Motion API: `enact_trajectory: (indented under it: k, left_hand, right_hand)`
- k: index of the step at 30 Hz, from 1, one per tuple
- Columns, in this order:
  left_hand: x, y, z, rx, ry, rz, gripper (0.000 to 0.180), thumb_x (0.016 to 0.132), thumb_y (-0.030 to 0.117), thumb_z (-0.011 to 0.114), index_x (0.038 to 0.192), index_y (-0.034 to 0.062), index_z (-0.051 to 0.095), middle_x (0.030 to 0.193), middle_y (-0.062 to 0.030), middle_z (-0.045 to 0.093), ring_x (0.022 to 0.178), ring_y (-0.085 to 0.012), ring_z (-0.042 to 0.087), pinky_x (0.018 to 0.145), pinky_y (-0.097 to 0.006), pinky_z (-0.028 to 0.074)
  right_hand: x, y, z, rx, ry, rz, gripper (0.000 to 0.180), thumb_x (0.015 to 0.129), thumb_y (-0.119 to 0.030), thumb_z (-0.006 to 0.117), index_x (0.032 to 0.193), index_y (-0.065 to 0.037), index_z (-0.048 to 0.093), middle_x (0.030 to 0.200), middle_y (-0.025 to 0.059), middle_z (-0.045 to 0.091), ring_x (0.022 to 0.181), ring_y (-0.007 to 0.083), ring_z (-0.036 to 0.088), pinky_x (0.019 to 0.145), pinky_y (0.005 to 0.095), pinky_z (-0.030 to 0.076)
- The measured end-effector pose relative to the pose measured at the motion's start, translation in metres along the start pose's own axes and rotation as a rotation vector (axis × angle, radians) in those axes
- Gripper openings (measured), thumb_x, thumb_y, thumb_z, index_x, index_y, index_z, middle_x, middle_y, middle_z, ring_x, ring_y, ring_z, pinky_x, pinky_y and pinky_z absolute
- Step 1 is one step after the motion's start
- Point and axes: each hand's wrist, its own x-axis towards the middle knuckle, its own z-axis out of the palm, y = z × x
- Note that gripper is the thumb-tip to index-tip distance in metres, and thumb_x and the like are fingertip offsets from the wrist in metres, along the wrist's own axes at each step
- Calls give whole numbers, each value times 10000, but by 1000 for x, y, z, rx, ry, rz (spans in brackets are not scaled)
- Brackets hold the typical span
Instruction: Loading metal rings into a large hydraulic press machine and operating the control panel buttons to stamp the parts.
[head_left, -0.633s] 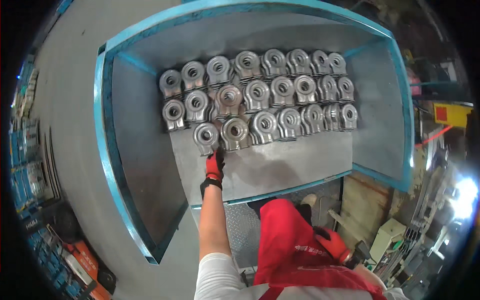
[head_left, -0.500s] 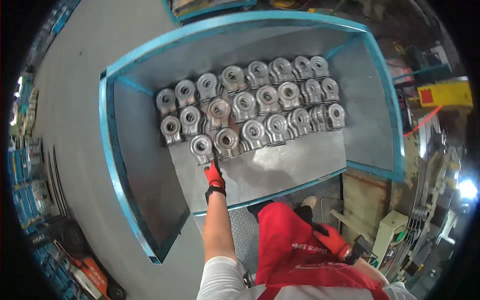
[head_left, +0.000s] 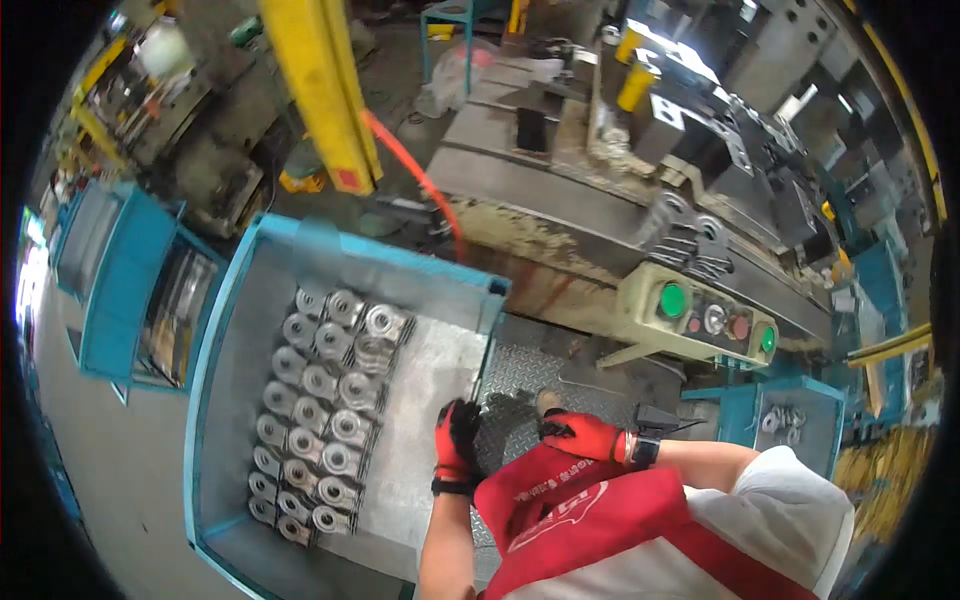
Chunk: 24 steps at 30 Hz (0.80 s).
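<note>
My left hand (head_left: 457, 437), in a red glove with black fingers, hovers by the front edge of a blue-framed metal bin (head_left: 215, 330). Its fingers are loosely bent and a little apart, with nothing visible in them. In the same kind of glove, my right hand (head_left: 585, 438) is in front of my red apron, fingers loosely apart and no object showing. Inside the bin, stacked ring-shaped metal parts (head_left: 350, 427) stand in rows to the left of my left hand. The bare bin floor (head_left: 425, 400) lies between them and the hand.
Ahead stands a press bed (head_left: 560, 215), with several similar metal parts (head_left: 690, 240) on its edge. A control box (head_left: 695, 318) with green buttons juts out near my right arm. A yellow post (head_left: 325, 90) rises behind the bin. A blue cart (head_left: 815, 400) stands at right.
My view has swung right, bringing the press and control box in. My left hand has left the front row of metal parts and drawn back to the bin's edge. My right hand stays by the apron.
</note>
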Motion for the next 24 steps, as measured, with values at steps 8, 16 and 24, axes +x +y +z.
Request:
enact_trajectory:
  k: [8,16,24]
  left_hand:
    - [166,236,187,-650,-467,135,374,907,252,487,1212,35,490,1057,-116,590,919,-192,592,815,-297,489]
    - [258,279,349,-1483,-422,-592,332,910,373,458,1075,110,575,969,-55,633,859,-204,606,765,-334,495]
    - [275,292,352,-974,-88,-262,229,807,282,590,927,92,634,881,11,611,817,-116,559,756,-279,440]
  right_hand:
    - [-37,47,-137,356,269,62,397,824,-233,619,1144,-13,534,1081,157,597,976,247,587,841,328,456]
    - [-65,143,-175,563,415,236,342,832,-191,599,1121,-15,552,1013,112,622,908,183,585,803,299,460]
    - [-63,154,-193,597,523,258,326,821,-194,607,1095,-21,573,933,89,626,833,145,564,725,287,451]
